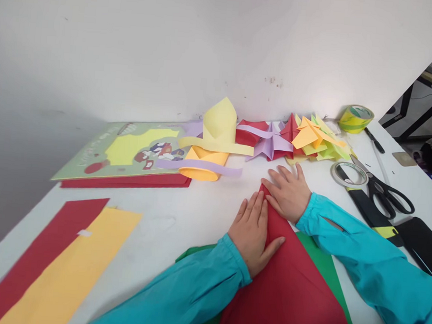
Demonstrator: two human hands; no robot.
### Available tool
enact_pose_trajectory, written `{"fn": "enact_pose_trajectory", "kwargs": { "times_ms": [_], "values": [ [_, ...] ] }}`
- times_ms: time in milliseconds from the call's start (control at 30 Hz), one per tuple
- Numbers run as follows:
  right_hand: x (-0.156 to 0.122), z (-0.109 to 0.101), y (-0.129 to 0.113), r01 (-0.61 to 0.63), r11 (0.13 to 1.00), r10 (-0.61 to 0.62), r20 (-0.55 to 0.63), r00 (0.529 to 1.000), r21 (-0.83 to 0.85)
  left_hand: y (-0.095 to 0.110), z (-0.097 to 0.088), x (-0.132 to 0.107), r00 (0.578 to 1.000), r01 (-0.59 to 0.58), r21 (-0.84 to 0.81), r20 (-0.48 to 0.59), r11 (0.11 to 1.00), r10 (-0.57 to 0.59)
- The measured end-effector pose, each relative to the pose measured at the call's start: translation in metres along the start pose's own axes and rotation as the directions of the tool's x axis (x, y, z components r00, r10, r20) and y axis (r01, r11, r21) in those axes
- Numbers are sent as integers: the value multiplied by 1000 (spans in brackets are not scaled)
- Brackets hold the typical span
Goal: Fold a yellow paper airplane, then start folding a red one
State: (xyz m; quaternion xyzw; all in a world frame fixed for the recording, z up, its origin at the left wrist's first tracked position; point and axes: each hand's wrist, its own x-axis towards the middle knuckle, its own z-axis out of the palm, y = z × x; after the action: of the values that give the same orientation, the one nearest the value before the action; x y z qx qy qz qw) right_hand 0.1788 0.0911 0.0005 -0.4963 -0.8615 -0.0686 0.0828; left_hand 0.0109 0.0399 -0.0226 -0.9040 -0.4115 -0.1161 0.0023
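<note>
A large red sheet of paper (292, 290), folded to a point at its far end, lies in front of me on the white table. Under it, a green sheet (315, 253) shows along both sides. My left hand (253, 231) rests flat on the red paper's left edge near the tip, fingers stretched forward and thumb out. Across the tip, my right hand (288, 189) presses down with its fingers spread, partly on the red paper and partly over the table. Neither hand grips anything.
Red (47, 249) and orange paper strips (79, 266) lie left. Behind are a picture-covered pad (91, 148), yellow (221, 120) and orange paper rolls (200, 168), and folded paper shapes (314, 134). Right are tape rolls (355, 118), scissors (391, 191), a cutter (363, 207) and a black phone-like object (423, 240).
</note>
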Motion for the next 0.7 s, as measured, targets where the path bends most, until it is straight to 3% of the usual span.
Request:
{"fn": "enact_pose_trajectory", "kwargs": {
  "times_ms": [467,600,700],
  "values": [
    [1,0,-1,2,1000,-2,25,1000,13,6,3,2,999,45,-32,8,998,-45],
    [0,0,-1,4,1000,-4,2,1000,3,-10,3,4,998,19,-76,64,997,-14],
    [-1,1,-1,4,1000,-4,-9,1000,8,-32,-1,4,991,-89,-119,92,989,100]
  ]
}}
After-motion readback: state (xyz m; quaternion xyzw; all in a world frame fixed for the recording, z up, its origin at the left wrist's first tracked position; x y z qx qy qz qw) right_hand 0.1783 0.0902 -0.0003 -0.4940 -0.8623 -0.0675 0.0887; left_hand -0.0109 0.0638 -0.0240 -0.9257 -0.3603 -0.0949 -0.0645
